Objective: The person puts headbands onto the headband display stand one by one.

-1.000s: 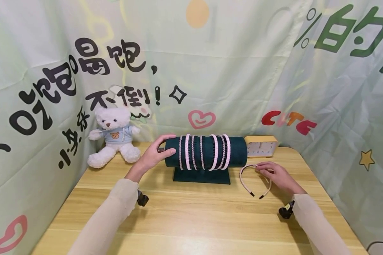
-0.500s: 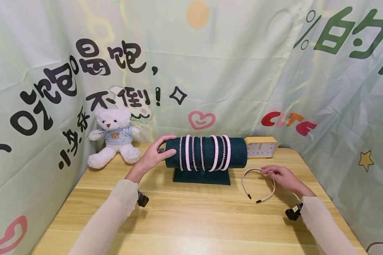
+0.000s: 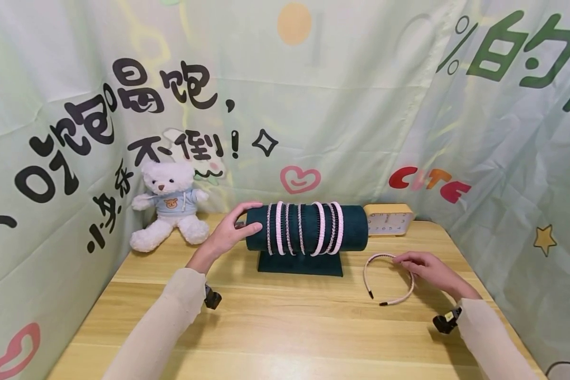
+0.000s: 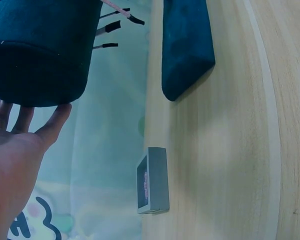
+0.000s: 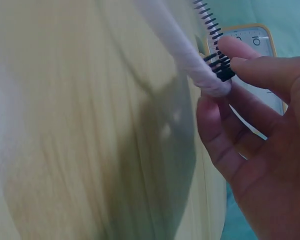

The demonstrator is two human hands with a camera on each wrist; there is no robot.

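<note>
A dark green velvet headband stand (image 3: 354, 228), a horizontal roll on a flat base (image 3: 299, 264), carries several pink and braided headbands. My left hand (image 3: 224, 233) grips the roll's left end, thumb in front and fingers at the top; the left wrist view shows fingertips (image 4: 57, 119) at that end's rim. To the right of the stand, my right hand (image 3: 427, 270) pinches a pale pink headband (image 3: 365, 274) at its curve, its black-tipped ends toward me. Close up in the right wrist view, thumb and fingers hold the headband (image 5: 177, 45), with dark comb teeth along its inner side.
Behind the roll's right end stands a yellow clock (image 3: 388, 218). A white teddy bear (image 3: 176, 221) in a blue top sits at the back left. A small grey box-like object (image 4: 157, 181) is seen in the left wrist view. Printed cloth (image 3: 351, 105) hangs around the wooden table (image 3: 285, 338).
My right hand has moved right and toward me with the pink headband, farther from the stand, and the headband has turned slightly. My left hand and the stand have not moved.
</note>
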